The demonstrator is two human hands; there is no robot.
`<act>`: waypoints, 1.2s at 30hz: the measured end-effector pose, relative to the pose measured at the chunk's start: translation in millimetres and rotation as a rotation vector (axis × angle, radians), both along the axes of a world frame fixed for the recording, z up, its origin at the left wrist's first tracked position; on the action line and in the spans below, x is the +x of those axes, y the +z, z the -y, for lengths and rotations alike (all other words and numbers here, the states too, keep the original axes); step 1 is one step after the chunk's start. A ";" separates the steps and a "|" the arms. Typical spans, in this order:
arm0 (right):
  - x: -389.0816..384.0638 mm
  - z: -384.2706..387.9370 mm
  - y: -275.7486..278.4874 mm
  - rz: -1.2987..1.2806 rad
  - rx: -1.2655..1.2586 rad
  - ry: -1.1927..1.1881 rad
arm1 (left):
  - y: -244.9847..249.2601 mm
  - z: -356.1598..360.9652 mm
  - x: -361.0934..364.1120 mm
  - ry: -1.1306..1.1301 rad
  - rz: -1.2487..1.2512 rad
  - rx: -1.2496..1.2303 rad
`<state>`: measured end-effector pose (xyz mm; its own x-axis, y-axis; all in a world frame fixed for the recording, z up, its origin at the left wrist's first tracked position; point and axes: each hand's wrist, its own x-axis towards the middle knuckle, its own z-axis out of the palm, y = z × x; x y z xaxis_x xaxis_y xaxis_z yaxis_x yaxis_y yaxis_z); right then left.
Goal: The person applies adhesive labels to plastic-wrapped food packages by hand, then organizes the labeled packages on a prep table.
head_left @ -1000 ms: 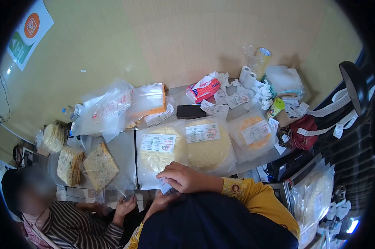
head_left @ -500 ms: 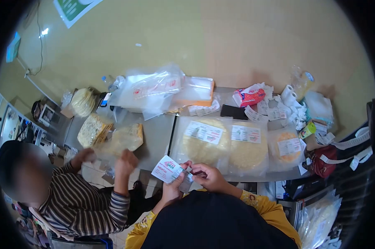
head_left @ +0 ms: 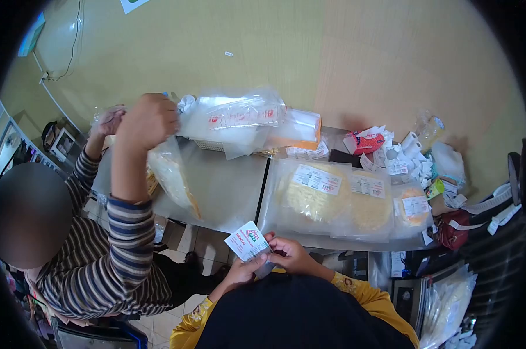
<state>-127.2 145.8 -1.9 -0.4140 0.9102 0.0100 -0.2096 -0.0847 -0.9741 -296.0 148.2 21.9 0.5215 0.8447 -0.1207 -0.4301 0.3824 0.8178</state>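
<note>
Closest in, the white label (head_left: 248, 239) with red print is up in front of the chest, clear of the table (head_left: 228, 186). A second ago it was a small slip half hidden under the right hand, low against the dark clothing. Now its face is turned up and readable. The left hand (head_left: 239, 272) pinches it from below, thumb on top, and the right hand (head_left: 290, 256) has its fingertips pressed together on the label's right edge, where a grey strip hangs down. So the work has passed from fumbling with the slip to holding it out flat between both hands.

Beyond the hands, three sealed packs of flat bread (head_left: 315, 195) lie side by side on the table, each already bearing a label; they have not moved.

To the left, the co-worker in the striped sleeve has lifted a raised hand (head_left: 149, 119) well above the table and holds up a clear bag with bread (head_left: 173, 174), which half a second ago sat low on the table.

At the far edge lie a heap of empty bags (head_left: 234, 113) and a red tissue pack (head_left: 364, 142), as before
</note>
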 end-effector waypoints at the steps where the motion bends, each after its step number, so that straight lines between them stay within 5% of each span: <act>1: 0.8 1.2 2.6 0.028 -0.014 0.003 | -7.4 1.0 -9.1 -0.028 0.033 -0.038; 7: 76.2 -18.8 40.6 0.227 0.017 -0.386 | -1.9 1.4 -40.7 -0.124 0.073 -0.017; 10: 144.6 -53.2 76.1 0.280 0.106 -0.607 | -0.1 6.3 -52.0 0.042 -0.085 -0.110; 14: 241.6 -129.4 100.4 0.700 0.301 -0.747 | -25.2 17.2 -60.0 0.369 -0.313 -0.354; 19: 319.5 -244.3 66.9 0.951 0.084 -0.811 | -99.7 46.0 -80.7 0.332 -0.619 -0.408; 21: 350.0 -295.7 24.9 1.223 0.036 -0.690 | -181.7 83.8 -104.1 0.341 -0.568 -0.363; 23: 391.1 -377.1 -68.6 1.649 0.197 -0.450 | -190.4 72.6 -156.6 0.303 -0.247 -0.637; 24: 404.3 -405.4 -106.4 1.834 0.312 -0.326 | -170.8 36.4 -234.0 0.277 0.184 -1.030; 25: 397.3 -404.4 -101.7 1.767 0.260 -0.459 | -140.2 -9.5 -298.4 0.275 0.545 -1.454; 28: 353.9 -402.4 -66.2 1.632 0.226 -0.741 | -80.9 -40.5 -218.1 0.408 0.691 -1.751; 34: 355.9 -450.5 -94.7 1.714 0.368 -0.735 | -64.0 -109.9 -103.5 0.602 1.121 -1.919; 36: 365.8 -459.6 -108.2 1.694 0.366 -0.730 | -77.8 -131.5 -81.7 0.527 1.022 -1.764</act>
<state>238.7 605.4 -110.1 0.2247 0.9366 0.2688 0.9733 -0.2026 -0.1079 -377.7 279.6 -55.9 0.7120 0.2370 -0.6609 -0.6844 0.0240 -0.7287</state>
